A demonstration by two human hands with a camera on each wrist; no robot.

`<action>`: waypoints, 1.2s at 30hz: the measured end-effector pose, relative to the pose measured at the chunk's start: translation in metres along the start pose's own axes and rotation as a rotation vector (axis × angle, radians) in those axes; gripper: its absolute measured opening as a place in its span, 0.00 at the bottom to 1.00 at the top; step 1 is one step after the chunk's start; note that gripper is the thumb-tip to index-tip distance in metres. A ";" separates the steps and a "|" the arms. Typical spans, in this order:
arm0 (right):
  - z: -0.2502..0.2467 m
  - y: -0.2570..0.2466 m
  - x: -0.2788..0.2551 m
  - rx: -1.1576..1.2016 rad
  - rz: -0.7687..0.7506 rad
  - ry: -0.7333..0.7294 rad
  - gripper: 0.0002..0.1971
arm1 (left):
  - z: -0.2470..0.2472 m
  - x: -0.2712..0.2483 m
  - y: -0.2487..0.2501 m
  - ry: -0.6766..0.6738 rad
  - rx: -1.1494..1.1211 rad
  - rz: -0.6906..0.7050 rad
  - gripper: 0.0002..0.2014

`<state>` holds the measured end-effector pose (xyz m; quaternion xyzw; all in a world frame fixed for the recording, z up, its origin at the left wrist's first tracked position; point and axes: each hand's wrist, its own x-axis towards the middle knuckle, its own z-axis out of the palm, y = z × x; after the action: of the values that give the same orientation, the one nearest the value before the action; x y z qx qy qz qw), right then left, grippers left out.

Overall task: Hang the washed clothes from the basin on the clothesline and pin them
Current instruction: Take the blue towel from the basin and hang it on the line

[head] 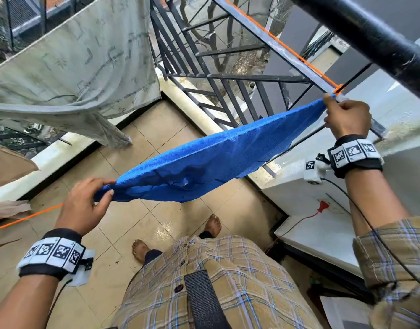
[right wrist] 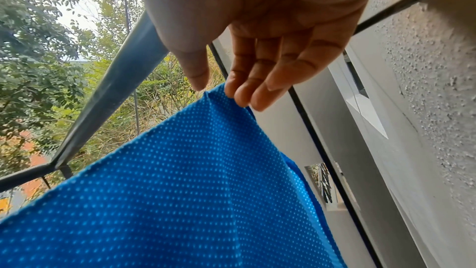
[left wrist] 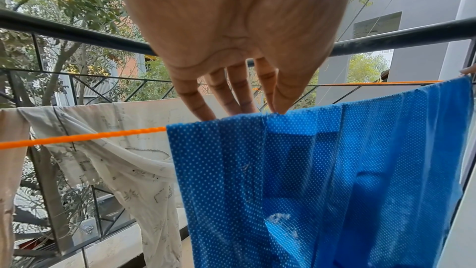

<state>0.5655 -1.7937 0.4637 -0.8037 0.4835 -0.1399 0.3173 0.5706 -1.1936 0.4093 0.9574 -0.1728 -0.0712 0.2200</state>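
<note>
Two hands stretch one blue dotted cloth (head: 204, 160) out along the orange clothesline (left wrist: 85, 137), so its long axis runs from the person's lower left up to the far right, where the line ties off at the black railing (head: 228, 77). The left hand (head: 84, 205) pinches the near corner: thumb on the side facing the person, fingers (left wrist: 195, 101) reaching down behind the top edge, so the fabric sits between thumb and fingertips. The right hand (head: 346, 117) pinches the far corner the same way, thumb and fingertips (right wrist: 244, 91) closed on the very tip of the cloth, close to the knot in the line. Between the two grips the top edge is pulled fairly taut and the rest of the cloth hangs down below it in soft folds over the tiled floor (head: 156, 129). It seems to be draped over the line, though the rope itself is hidden under the fabric there. Beyond the left hand, a pale printed garment (head: 73, 67) hangs on the same stretch of line.
</note>
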 end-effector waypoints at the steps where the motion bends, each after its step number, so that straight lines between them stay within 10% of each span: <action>1: -0.002 0.001 -0.002 -0.010 -0.012 -0.003 0.37 | 0.000 -0.001 0.000 0.007 -0.002 0.007 0.19; 11: 0.020 -0.017 -0.042 -0.211 -0.288 -0.100 0.25 | -0.003 -0.003 0.002 0.023 -0.015 0.043 0.14; 20: 0.052 -0.013 -0.072 -0.409 -1.015 -0.252 0.20 | -0.004 -0.011 0.003 0.032 0.005 0.021 0.17; 27: 0.023 0.014 -0.031 -0.803 -0.871 -0.242 0.23 | 0.008 -0.023 -0.017 -0.039 -0.041 -0.005 0.21; 36: 0.020 -0.027 -0.053 -0.742 -0.696 -0.271 0.23 | 0.000 -0.020 -0.019 0.037 -0.135 0.057 0.19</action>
<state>0.5690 -1.7315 0.4705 -0.9860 0.1597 0.0486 0.0058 0.5572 -1.1705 0.4020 0.9363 -0.1908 -0.0585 0.2890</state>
